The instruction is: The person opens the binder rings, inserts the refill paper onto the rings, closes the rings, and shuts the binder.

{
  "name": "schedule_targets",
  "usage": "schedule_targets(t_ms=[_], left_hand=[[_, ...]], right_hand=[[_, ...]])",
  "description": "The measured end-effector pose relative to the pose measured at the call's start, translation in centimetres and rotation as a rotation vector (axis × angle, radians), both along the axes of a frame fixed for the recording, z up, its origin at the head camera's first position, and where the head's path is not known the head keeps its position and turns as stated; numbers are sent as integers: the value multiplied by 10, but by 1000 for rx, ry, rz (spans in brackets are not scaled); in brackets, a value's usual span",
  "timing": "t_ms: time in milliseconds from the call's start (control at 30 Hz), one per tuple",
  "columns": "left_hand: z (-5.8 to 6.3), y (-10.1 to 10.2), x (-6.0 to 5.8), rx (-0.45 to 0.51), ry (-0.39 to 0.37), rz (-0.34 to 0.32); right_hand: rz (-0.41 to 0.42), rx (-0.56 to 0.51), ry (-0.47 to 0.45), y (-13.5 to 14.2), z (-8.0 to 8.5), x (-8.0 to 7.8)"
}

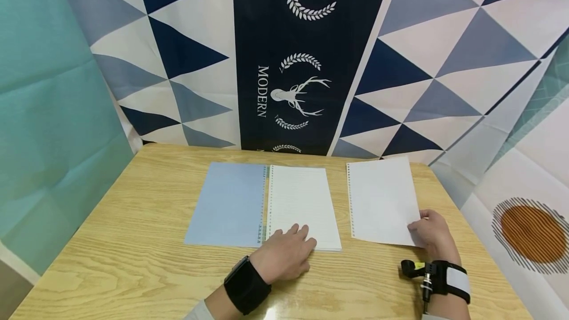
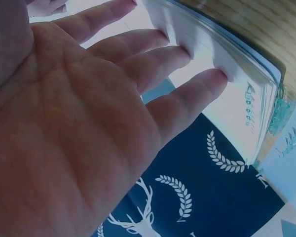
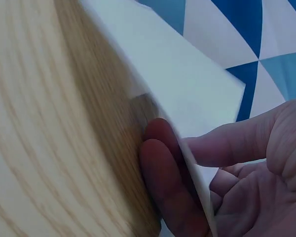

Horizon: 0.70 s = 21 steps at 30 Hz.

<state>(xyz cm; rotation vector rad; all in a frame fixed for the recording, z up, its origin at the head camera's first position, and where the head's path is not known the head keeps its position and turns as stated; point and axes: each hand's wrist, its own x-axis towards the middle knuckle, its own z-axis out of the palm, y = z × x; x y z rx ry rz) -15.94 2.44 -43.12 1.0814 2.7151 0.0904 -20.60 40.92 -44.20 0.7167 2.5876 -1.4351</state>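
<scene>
An opened loose-leaf notebook lies on the wooden table, its blue cover [image 1: 228, 204] to the left and its stack of white lined pages [image 1: 300, 196] to the right. My left hand [image 1: 286, 253] rests its outstretched fingertips on the lower part of that stack; the left wrist view shows the fingers [image 2: 197, 94] spread over the pages. To the right of the notebook is a white sheet [image 1: 382, 201] with a row of punched holes down its left side. My right hand [image 1: 431, 231] pinches its lower right edge between thumb and fingers, as the right wrist view shows.
The wooden table [image 1: 133, 260] reaches back to a patterned cloth [image 1: 200, 63] with triangles and a dark deer-print band. A teal cloth [image 1: 53, 112] hangs at the left, and a pale cloth [image 1: 524, 177] with an orange circle lines the right side.
</scene>
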Motion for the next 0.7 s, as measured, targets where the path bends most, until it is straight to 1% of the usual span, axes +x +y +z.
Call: schedule_targets(t_ms=[67,233,333,433,533,700], left_hand=[[0,0,0,3,-5,0],[0,-1,1,4,-14,2],[1,-1,1,3,-15,0],[2,-1,1,5,-15,-3],[2,-1,1,8,-14,-8],[3,-1,0,2,-13,-10]], right_hand=[[2,-28,0,0,0,0],[21,-44,25,-1,1,1],[45,-57,40,-2,2,1],[82,-28,45,-2,3,2],[111,-21,40,-2,3,4],[141,-6,22,-4,7,6]])
